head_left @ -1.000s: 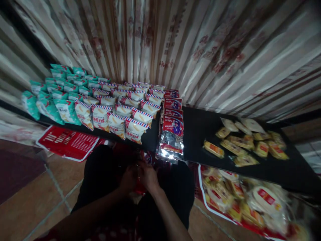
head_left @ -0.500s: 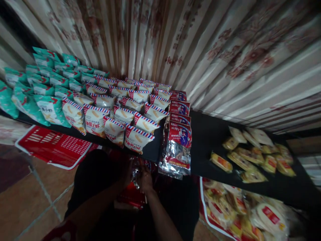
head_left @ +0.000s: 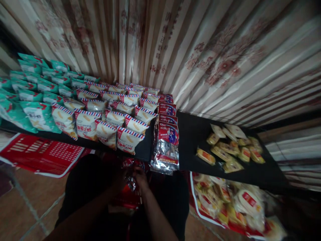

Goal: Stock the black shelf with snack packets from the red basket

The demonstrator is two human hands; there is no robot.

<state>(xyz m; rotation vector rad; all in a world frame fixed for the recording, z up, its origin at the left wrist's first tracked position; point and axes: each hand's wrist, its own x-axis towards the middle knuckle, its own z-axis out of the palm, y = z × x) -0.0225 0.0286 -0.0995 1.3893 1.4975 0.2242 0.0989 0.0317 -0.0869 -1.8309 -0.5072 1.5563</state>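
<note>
Low in front of me, between my knees, a shiny red and silver snack packet [head_left: 130, 182] is in my hands. My right hand [head_left: 140, 177] has its fingers closed on the packet's right side. On the left, my left hand [head_left: 122, 176] is in deep shadow against the packet, its fingers mostly hidden. Just above and to the right, an overlapping row of red and silver snack packets [head_left: 167, 150] lies on the black table [head_left: 189, 144], the nearest one reaching over its front edge. Under my hands is something red, too dark to make out.
White snack bags [head_left: 86, 125] with striped tops stand in rows, with teal bags [head_left: 40, 115] further left. Yellow wrapped snacks [head_left: 205, 156] lie on the right. Below are a red bag [head_left: 42, 155] and another holding packaged snacks [head_left: 248, 202]. A pleated curtain [head_left: 150, 40] hangs behind.
My view has shifted to the right, so the table's goods appear further left. Both hands stay low at the shiny packet, which has turned slightly.
</note>
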